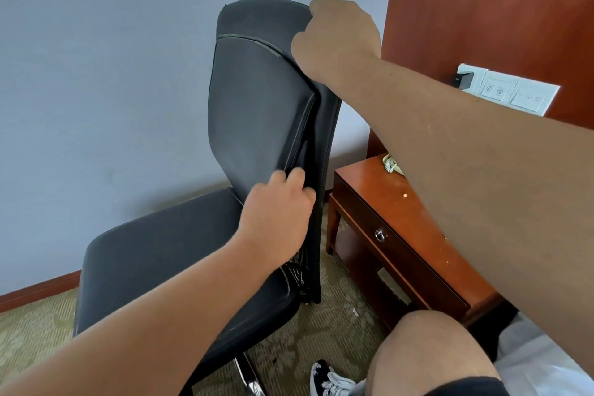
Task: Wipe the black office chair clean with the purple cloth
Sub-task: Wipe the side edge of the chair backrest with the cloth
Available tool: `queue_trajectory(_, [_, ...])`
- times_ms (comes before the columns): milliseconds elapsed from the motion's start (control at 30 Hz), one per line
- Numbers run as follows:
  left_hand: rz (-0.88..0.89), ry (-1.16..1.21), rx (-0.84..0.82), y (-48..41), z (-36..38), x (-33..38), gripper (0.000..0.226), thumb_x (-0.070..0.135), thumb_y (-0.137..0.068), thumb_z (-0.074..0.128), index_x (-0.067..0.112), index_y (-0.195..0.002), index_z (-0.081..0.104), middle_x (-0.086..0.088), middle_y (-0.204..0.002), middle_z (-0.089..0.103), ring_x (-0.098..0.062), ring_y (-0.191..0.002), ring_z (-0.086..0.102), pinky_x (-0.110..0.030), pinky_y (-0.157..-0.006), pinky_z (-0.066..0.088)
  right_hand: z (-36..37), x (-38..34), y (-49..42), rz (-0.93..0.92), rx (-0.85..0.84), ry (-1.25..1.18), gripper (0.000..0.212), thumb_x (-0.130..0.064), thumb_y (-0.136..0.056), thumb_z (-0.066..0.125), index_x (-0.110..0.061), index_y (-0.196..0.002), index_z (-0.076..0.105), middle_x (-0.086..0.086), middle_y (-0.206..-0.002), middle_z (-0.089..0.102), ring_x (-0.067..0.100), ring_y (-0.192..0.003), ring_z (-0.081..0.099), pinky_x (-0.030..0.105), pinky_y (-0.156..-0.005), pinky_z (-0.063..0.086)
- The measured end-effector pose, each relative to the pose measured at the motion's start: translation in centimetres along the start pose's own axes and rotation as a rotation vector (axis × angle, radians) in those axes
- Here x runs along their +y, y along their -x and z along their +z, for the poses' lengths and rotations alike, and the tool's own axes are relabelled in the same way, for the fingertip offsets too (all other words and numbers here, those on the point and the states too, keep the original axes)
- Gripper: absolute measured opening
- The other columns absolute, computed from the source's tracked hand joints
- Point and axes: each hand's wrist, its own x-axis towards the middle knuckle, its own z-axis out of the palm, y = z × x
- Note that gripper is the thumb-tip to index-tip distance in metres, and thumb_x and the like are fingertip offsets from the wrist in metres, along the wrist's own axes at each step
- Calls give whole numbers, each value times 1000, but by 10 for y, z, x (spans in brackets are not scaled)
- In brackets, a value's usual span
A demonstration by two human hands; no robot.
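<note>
The person is standing just behind and to the right of the black office chair point(257, 112), whose backrest is rising tall and nearly upright, long axis vertical. The right hand point(337, 38) is clamping its grip over the top right corner of the backrest; the left hand point(279, 206) is lower, fingers curled shut around the backrest's right edge near the seat. No purple cloth is showing anywhere, so neither hand is wiping. The left hand is nearer the seat, and I judge the chair is being turned or steadied.
</note>
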Motion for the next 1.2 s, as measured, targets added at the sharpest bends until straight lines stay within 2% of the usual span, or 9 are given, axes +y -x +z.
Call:
queue_trajectory(100, [-74, 40, 125, -15, -13, -13, 9, 25, -77, 73, 22, -84, 68, 1, -86, 51, -17, -69, 49, -27, -45, 28, 0, -1, 0, 4, 6, -12, 19, -18, -78, 45, -23, -67, 31, -8, -71, 42, 22, -74, 47, 25, -49, 25])
queue_trajectory(200, [-88, 59, 134, -16, -11, -10, 14, 27, -81, 70, 22, -93, 66, 2, -89, 53, -16, -71, 50, -27, -45, 33, -1, 0, 0, 3, 5, -7, 18, -16, -78, 45, -23, -67, 32, -8, -71, 42, 20, -70, 45, 26, -49, 25])
queue_trajectory(300, [-82, 69, 101, -8, -2, -3, 16, 25, -85, 65, 21, -99, 60, 3, -91, 54, -16, -75, 51, -27, -47, 39, -1, 1, 1, 1, 5, 8, 19, -16, -79, 45, -23, -67, 32, -8, -72, 42, 21, -73, 47, 26, -49, 26])
queue_trajectory(400, [-9, 57, 44, -2, 4, 0, 12, 20, -84, 64, 20, -95, 59, 1, -93, 53, -19, -77, 49, -30, -51, 42, 0, 1, 0, 3, 7, 18, 17, -16, -79, 45, -23, -68, 33, -7, -72, 43, 21, -75, 49, 26, -48, 26])
queue_trajectory(567, [149, -39, -62, 3, 3, 3, 17, 12, -76, 59, 16, -93, 58, -4, -94, 48, -23, -81, 41, -33, -55, 28, 0, 1, -2, -9, -1, 14, 5, -15, -79, 44, -19, -82, 45, -5, -77, 45, 22, -75, 48, 27, -49, 26])
queue_trajectory(733, [195, -43, -136, 9, 7, 1, 20, 16, -81, 57, 18, -101, 61, -3, -100, 47, -23, -87, 40, -34, -59, 32, -3, -1, 0, 8, -8, 3, 16, -14, -76, 44, -22, -67, 32, -6, -71, 41, 19, -68, 43, 27, -48, 24])
queue_trajectory(867, [87, 194, -11, 9, -7, -24, 20, 35, -91, 55, 30, -108, 65, 7, -104, 55, -16, -92, 52, -34, -65, 52, -2, 1, 1, 11, 0, 3, 18, -15, -76, 45, -22, -67, 31, -6, -71, 40, 23, -73, 45, 28, -48, 24])
queue_trajectory(1033, [-154, 500, 216, 1, -33, -62, 20, 41, -86, 65, 34, -105, 68, 10, -101, 58, -18, -92, 58, -39, -70, 54, -2, -3, 0, 16, -9, 0, 17, -15, -76, 45, -22, -67, 31, -6, -71, 40, 24, -75, 46, 28, -49, 24])
queue_trajectory(1200, [-115, 497, 248, -9, -24, -57, 20, 39, -87, 64, 32, -106, 66, 9, -100, 54, -18, -90, 56, -37, -68, 53, -4, -3, 1, 19, -9, 15, 19, -14, -76, 44, -22, -67, 30, -2, -76, 45, 25, -76, 46, 28, -49, 23])
